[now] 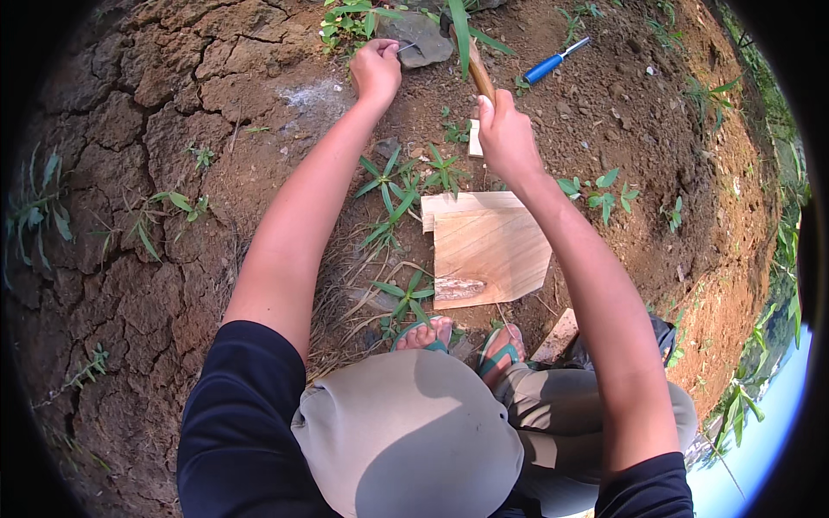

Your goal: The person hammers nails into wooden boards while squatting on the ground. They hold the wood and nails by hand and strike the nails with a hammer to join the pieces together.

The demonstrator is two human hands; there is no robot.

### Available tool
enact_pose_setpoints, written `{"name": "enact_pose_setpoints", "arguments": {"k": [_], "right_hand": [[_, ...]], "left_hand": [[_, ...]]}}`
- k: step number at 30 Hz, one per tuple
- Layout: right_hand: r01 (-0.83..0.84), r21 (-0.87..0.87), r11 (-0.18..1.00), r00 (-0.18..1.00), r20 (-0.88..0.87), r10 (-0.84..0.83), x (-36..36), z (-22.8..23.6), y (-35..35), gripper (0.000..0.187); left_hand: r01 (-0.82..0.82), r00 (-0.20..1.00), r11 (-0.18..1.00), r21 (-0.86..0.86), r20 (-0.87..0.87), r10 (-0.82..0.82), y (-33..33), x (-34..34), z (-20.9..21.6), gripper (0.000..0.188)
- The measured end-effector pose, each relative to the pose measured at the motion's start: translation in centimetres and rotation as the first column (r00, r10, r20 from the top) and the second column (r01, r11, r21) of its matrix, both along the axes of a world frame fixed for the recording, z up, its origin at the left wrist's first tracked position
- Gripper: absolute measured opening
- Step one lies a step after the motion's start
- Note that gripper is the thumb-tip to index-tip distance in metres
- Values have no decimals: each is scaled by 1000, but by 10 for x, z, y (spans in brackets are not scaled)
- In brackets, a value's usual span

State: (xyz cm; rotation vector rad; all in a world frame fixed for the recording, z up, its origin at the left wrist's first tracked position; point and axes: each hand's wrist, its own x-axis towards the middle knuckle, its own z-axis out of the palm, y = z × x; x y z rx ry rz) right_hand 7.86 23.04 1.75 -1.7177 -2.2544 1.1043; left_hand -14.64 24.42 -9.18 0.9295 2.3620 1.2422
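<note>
My left hand (376, 73) is closed in a pinch at the far middle. Between its fingertips is a thin metal nail (407, 47), lying against a grey rock (423, 41). To the right, my right hand (508, 134) wraps round a wooden tool handle (481, 76). This handle slants up toward the rock; its far end is partly behind a long green leaf (460, 34), so the tool's head cannot be made out. Farther right, a blue-handled chisel or screwdriver (544, 68) lies on the soil, apart from both hands.
Between my feet and hands lie flat wooden boards (492, 250), one over another, with a small wood piece (475, 138) beyond them. Small green plants (389, 180) grow around. Cracked dry earth (129, 173) spreads left. A dark bag (663, 335) sits near my right knee.
</note>
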Motion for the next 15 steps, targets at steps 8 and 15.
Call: {"name": "enact_pose_setpoints", "arguments": {"k": [8, 15], "right_hand": [[-401, -41, 915, 872, 291, 395, 90, 83, 22, 33], [-443, -95, 891, 805, 395, 442, 156, 119, -5, 32]], "left_hand": [[145, 985, 979, 142, 75, -157, -53, 11, 40, 12], [291, 918, 938, 190, 219, -330, -116, 34, 97, 15]]}}
